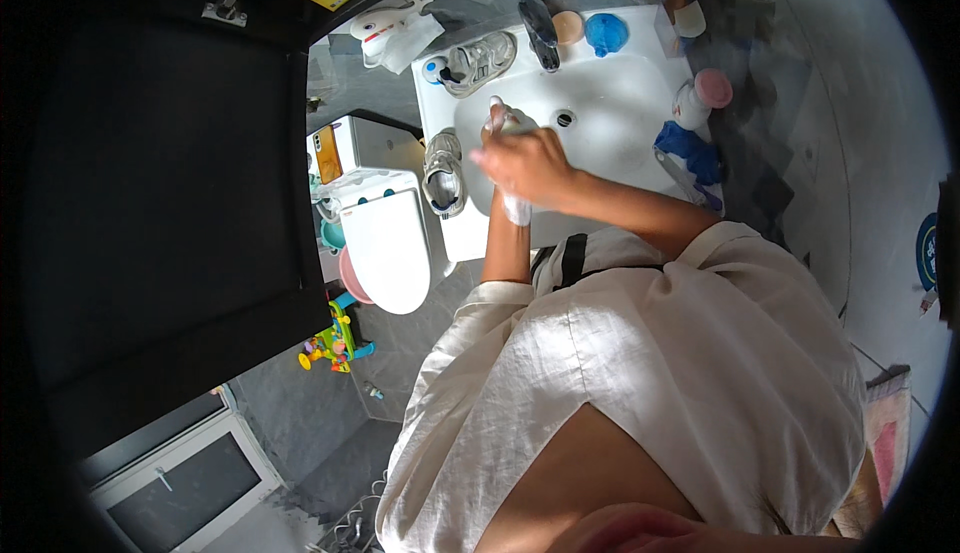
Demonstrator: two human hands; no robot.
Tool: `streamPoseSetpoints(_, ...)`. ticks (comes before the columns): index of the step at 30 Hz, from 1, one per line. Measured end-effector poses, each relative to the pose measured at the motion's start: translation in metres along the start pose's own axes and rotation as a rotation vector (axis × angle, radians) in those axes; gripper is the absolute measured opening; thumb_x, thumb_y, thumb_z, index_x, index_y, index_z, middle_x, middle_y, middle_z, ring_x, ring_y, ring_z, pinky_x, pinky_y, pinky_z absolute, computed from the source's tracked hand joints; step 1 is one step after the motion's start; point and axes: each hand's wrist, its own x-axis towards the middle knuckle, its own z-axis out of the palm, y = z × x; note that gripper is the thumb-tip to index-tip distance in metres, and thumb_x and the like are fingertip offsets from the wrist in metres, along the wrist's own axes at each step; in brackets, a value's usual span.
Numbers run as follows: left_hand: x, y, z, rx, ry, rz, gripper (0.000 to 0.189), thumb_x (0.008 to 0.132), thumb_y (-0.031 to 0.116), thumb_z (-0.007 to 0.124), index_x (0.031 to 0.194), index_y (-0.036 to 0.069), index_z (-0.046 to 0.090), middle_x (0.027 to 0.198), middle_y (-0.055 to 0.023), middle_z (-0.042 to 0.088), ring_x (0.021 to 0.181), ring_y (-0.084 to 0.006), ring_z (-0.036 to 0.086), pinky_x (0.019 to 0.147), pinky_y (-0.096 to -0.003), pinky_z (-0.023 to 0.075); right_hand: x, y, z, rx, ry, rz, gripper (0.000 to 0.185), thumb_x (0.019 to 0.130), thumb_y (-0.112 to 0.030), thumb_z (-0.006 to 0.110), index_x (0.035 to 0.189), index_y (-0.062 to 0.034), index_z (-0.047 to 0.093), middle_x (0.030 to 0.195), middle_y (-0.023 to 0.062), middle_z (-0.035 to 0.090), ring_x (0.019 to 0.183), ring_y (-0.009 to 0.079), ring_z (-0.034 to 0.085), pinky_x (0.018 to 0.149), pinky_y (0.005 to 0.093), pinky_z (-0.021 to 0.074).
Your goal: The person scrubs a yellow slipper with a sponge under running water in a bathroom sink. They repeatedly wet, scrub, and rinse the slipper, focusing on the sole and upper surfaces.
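My left hand is raised over the left side of a white sink basin, with white lather on its fingers. Across it lies my right hand, blurred and partly covering it. Something pale shows between the hands; whether it is soap or foam is unclear. More white, foam-like material covers my left wrist. One grey-white sneaker rests on the sink's far left corner, another sneaker on its left rim. A dark faucet stands at the back, above the drain.
A blue object and a round beige one sit beside the faucet. On the right are a pink-capped bottle and a blue cloth. A white toilet stands left; an open dark cabinet door fills the far left.
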Motion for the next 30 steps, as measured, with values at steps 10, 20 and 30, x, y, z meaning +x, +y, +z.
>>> streamPoseSetpoints(10,-0.012,0.007,0.042,0.231,0.107,0.123,0.022,0.094,0.03,0.051,0.085,0.01,0.055,0.067,0.0028,0.049,0.057,-0.0109,0.051,0.048,-0.029,0.0416,0.009,0.021,-0.004,0.066,-0.008,0.174,0.015,0.083,-0.022,0.059,0.075,-0.0101,0.062,0.06,0.0085,0.061,0.052,0.0262,0.061,0.047,0.0382,0.0483)
streamPoseSetpoints(20,-0.027,0.018,0.09,0.601,0.26,0.098,0.028,0.093,0.039,0.049,0.092,0.012,0.054,0.075,0.0006,0.053,0.07,-0.0131,0.054,0.061,-0.0266,0.0454,0.021,0.058,-0.003,-0.047,-0.16,0.423,0.013,0.078,-0.021,0.064,0.082,-0.0085,0.064,0.065,0.0104,0.062,0.054,0.0291,0.061,0.049,0.0378,0.0473)
streamPoseSetpoints(30,-0.008,0.003,0.039,0.4,0.159,0.055,0.022,0.093,0.031,0.045,0.095,0.011,0.054,0.084,-0.0021,0.055,0.076,-0.0132,0.056,0.063,-0.0282,0.047,0.027,0.047,-0.01,0.138,-0.049,0.392,0.028,0.085,-0.03,0.058,0.067,-0.0087,0.062,0.062,0.0088,0.064,0.05,0.0244,0.062,0.046,0.0356,0.048)
